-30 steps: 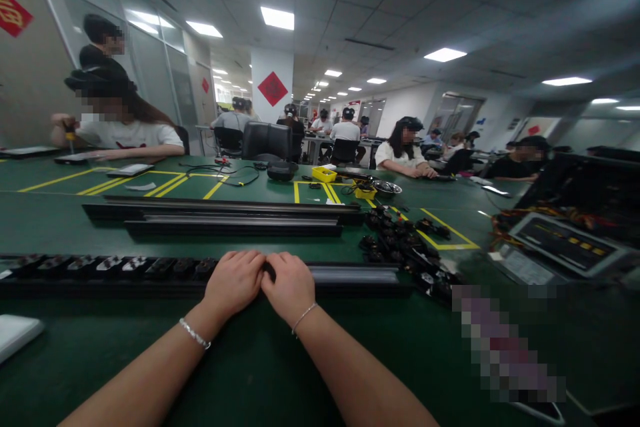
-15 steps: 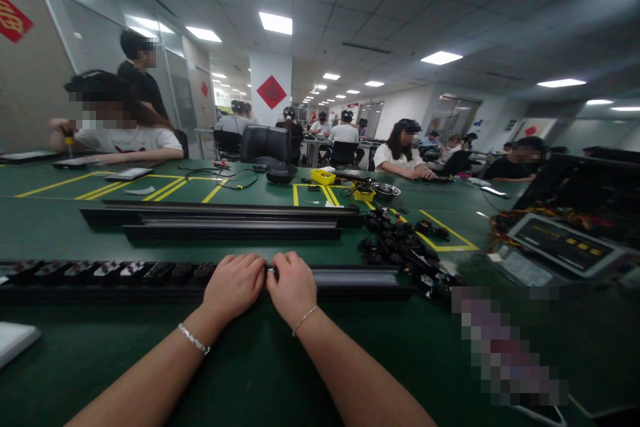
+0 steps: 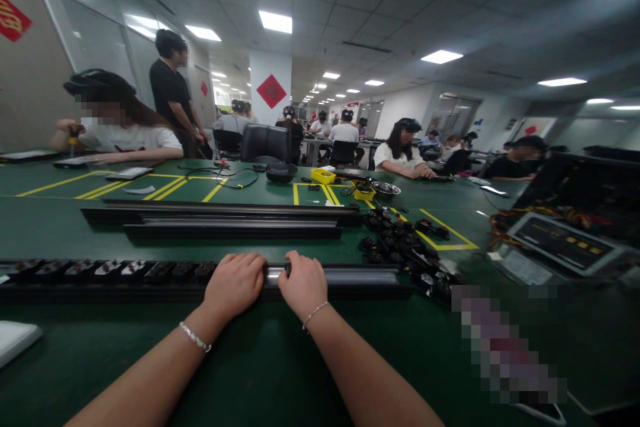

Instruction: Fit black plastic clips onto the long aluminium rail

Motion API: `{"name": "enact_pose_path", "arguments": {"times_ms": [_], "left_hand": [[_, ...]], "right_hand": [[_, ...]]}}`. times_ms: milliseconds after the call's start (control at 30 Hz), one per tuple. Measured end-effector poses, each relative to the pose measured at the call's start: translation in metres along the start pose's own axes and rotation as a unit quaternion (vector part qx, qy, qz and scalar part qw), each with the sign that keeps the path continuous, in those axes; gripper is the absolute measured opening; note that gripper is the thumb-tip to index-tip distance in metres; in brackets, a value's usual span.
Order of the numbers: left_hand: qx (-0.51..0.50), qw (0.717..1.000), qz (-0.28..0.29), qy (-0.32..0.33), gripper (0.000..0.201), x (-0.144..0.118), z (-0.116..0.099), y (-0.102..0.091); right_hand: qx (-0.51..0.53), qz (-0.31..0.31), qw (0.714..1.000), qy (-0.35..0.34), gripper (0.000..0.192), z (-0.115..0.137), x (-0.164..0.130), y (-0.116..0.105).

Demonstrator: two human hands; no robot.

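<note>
A long black track rail (image 3: 360, 277) lies across the green table in front of me, a bare shiny channel showing at its right part. Along its left part sits a row of black socket modules (image 3: 160, 271), some with pale or brown tops. My left hand (image 3: 235, 283) is closed over the rail at the right end of this row, its fingertips hidden behind. Just to the right, my right hand (image 3: 304, 285) is closed on a small dark piece (image 3: 289, 269) at the rail; only its edge shows. A short stretch of shiny channel lies between both hands.
Two more black rails (image 3: 235, 230) lie beyond. A heap of black modules (image 3: 400, 243) is at the right, near a metal electronics box (image 3: 565, 243). Yellow trays (image 3: 323, 176) stand farther back. A white object (image 3: 17, 340) lies at the left edge. Co-workers sit around the table.
My right hand has slid right along the rail, opening a gap from my left hand, which stays in place. A standing person in the background has moved right.
</note>
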State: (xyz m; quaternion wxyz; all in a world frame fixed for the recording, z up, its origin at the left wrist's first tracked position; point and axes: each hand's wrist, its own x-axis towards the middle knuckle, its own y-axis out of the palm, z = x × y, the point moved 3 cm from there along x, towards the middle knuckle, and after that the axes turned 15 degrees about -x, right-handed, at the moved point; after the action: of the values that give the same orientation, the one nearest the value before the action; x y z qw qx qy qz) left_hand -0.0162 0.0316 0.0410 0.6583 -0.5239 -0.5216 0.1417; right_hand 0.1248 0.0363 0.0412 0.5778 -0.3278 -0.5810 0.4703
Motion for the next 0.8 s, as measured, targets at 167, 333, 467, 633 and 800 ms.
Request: {"name": "enact_pose_path", "arguments": {"times_ms": [167,333,467,633,800], "left_hand": [[0.000,1.000,0.007,0.000,0.025,0.000,0.000,-0.001],[-0.012,1.000,-0.004,0.003,0.026,-0.001,0.001,-0.001],[-0.024,1.000,-0.004,0.005,0.025,-0.001,0.002,0.000],[-0.010,1.000,0.004,0.007,0.026,-0.003,0.006,0.000],[0.005,1.000,0.002,-0.005,0.025,-0.007,0.013,-0.005]], "right_hand": [[-0.008,0.002,1.000,0.001,0.014,-0.001,0.000,0.001],[-0.010,-0.013,1.000,-0.002,0.012,0.000,-0.001,0.001],[-0.015,-0.016,1.000,-0.006,0.012,0.001,-0.001,0.002],[-0.026,-0.016,1.000,-0.003,0.012,0.004,-0.002,0.004],[-0.029,-0.025,0.999,-0.017,0.011,0.015,-0.003,0.006]]}}
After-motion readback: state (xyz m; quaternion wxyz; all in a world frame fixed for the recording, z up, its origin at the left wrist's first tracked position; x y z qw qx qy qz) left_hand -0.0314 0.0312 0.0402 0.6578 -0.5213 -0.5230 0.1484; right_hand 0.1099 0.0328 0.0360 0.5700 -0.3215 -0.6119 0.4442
